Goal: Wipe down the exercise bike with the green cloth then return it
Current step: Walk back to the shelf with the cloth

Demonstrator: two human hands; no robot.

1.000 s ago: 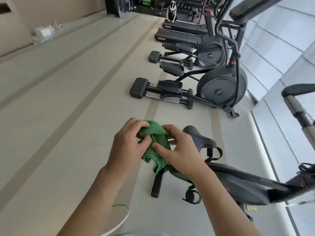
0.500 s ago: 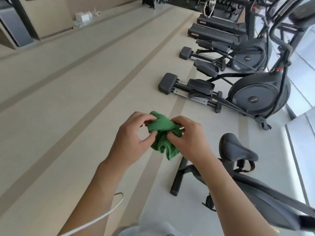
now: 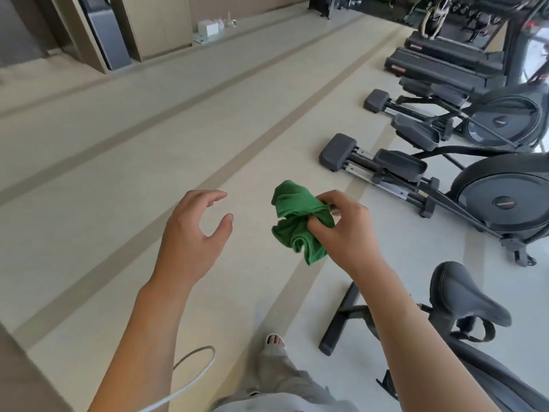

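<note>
Green cloth (image 3: 298,223) sat bunched in our right hand (image 3: 346,230), fingers clamped around its middle, held in the air above the floor (image 3: 124,162) and clear of the exercise bike (image 3: 463,295), whose saddle stood low to our right. Our left hand (image 3: 193,233) hung beside it, fingers spread and holding nothing. We judged the wiping either finished or paused, since the cloth touched no part of the bike. If the return was in hand, the next move called for carrying the cloth to its place, which we could not see.
</note>
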